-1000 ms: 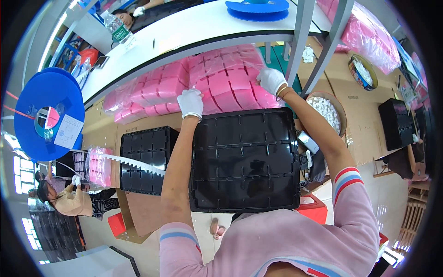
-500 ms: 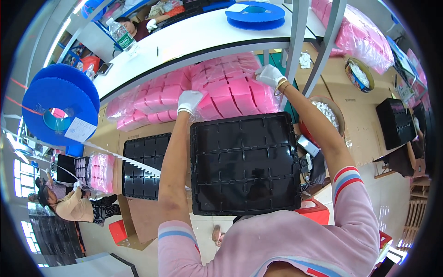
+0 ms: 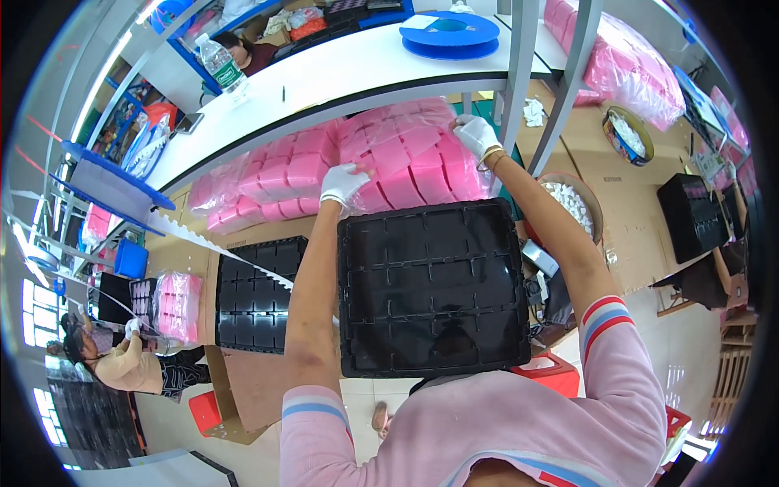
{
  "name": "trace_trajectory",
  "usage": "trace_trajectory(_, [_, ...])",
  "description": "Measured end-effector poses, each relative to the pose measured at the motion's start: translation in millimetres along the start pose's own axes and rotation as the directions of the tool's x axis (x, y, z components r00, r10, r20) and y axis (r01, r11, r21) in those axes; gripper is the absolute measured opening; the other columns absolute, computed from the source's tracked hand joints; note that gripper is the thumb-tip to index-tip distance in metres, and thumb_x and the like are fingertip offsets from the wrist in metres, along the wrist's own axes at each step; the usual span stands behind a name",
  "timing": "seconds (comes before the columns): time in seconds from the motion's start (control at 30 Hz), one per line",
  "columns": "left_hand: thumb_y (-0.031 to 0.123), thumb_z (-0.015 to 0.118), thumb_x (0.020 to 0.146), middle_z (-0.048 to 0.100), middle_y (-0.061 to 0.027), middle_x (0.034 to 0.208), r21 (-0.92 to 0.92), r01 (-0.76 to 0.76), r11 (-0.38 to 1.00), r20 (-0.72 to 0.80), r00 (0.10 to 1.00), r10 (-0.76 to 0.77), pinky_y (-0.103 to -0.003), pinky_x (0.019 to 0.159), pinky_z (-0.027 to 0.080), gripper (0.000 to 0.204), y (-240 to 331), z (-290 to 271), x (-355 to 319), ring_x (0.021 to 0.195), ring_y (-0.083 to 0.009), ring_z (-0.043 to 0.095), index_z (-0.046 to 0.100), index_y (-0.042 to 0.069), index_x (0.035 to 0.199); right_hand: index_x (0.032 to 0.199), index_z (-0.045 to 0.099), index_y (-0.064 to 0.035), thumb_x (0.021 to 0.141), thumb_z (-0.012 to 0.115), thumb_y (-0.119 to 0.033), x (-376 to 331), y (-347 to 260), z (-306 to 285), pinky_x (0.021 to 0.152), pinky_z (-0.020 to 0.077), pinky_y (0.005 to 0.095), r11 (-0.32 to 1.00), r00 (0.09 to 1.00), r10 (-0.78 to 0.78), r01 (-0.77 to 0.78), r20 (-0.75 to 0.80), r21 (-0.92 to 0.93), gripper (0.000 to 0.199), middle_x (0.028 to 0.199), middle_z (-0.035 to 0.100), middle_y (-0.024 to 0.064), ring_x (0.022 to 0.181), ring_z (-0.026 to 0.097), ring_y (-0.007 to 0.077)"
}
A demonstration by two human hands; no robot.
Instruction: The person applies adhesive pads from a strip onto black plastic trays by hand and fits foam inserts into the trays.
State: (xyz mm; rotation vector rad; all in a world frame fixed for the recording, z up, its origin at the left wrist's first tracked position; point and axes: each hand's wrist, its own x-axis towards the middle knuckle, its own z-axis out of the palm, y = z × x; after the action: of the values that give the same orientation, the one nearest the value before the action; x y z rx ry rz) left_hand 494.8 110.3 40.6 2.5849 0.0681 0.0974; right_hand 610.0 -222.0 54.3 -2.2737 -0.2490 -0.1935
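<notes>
My left hand (image 3: pixel 345 184), in a white glove with bare fingertips showing, lies at the near edge of the pink foam pieces (image 3: pixel 426 174), its fingers stretched out. At the far right corner of the same stack, my right hand (image 3: pixel 477 135), also gloved, has its fingers bent around the edge of the clear plastic bag (image 3: pixel 389 116) covering the pieces. Its fingertips are partly hidden. Between my forearms sits a black compartment tray (image 3: pixel 434 288), close to my body. A second black tray (image 3: pixel 256 296) lies left of my left forearm.
A white shelf (image 3: pixel 324 81) with grey posts (image 3: pixel 519 81) crosses above the pink stack, bearing a blue reel (image 3: pixel 450 34) and a water bottle (image 3: pixel 221 65). A white toothed strip (image 3: pixel 219 250) runs down to my left forearm. Right, a round tub (image 3: pixel 572 203) holds small white parts. Co-workers sit around.
My left hand has shifted slightly right, its fingers lifted and turned. My right hand stays at the bag's corner. Some pink pieces have tilted. The blue reel at left has swung edge-on.
</notes>
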Motion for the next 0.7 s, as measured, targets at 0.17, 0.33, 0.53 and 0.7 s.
trace_trajectory(0.17, [0.061, 0.076, 0.075, 0.06, -0.0139, 0.141, 0.318, 0.004, 0.948, -0.06, 0.998, 0.016, -0.044, 0.105, 0.049, 0.08, 34, 6, -5, 0.128, -0.0355, 0.058, 0.064, 0.01, 0.135, 0.1, 0.075, -0.0101, 0.089, 0.06, -0.038, 2, -20, -11, 0.087, 0.0556, 0.0425, 0.999, 0.995, -0.015, 0.012, -0.103, -0.03, 0.034, 0.1, 0.072, 0.0194, 0.096, 0.068, 0.0411])
trace_trajectory(0.33, [0.057, 0.077, 0.075, 0.06, -0.0126, 0.142, 0.253, 0.08, 0.964, -0.139, 0.989, -0.046, -0.045, 0.105, 0.049, 0.076, 40, 15, 1, 0.127, -0.0354, 0.058, 0.066, 0.01, 0.133, 0.104, 0.076, -0.0099, 0.089, 0.061, -0.039, 8, -25, -22, 0.088, 0.0556, 0.0414, 0.997, 0.993, 0.006, -0.016, -0.119, -0.077, 0.036, 0.102, 0.073, 0.0192, 0.097, 0.068, 0.0406])
trace_trajectory(0.53, [0.03, 0.076, 0.078, 0.072, -0.0138, 0.116, -0.032, 0.123, 0.992, -0.398, 0.909, -0.125, -0.044, 0.098, 0.052, 0.036, 27, 11, -5, 0.112, -0.0359, 0.065, 0.077, 0.012, 0.108, 0.106, 0.075, -0.0085, 0.09, 0.065, -0.038, -25, -42, -35, 0.085, 0.0554, 0.0391, 0.999, 0.992, -0.027, 0.032, -0.125, 0.04, 0.035, 0.101, 0.073, 0.0191, 0.094, 0.069, 0.0389])
trace_trajectory(0.7, [0.011, 0.067, 0.08, 0.074, -0.0107, 0.106, 0.239, -0.039, 0.97, -0.542, 0.824, 0.167, -0.046, 0.087, 0.049, 0.021, 24, -12, -36, 0.097, -0.0341, 0.065, 0.076, 0.012, 0.099, 0.095, 0.075, -0.0089, 0.089, 0.069, -0.02, -78, -54, -58, 0.076, 0.0526, 0.0431, 0.856, 0.857, -0.494, 0.45, -0.149, -0.254, 0.014, 0.086, 0.068, 0.013, 0.085, 0.066, 0.036])
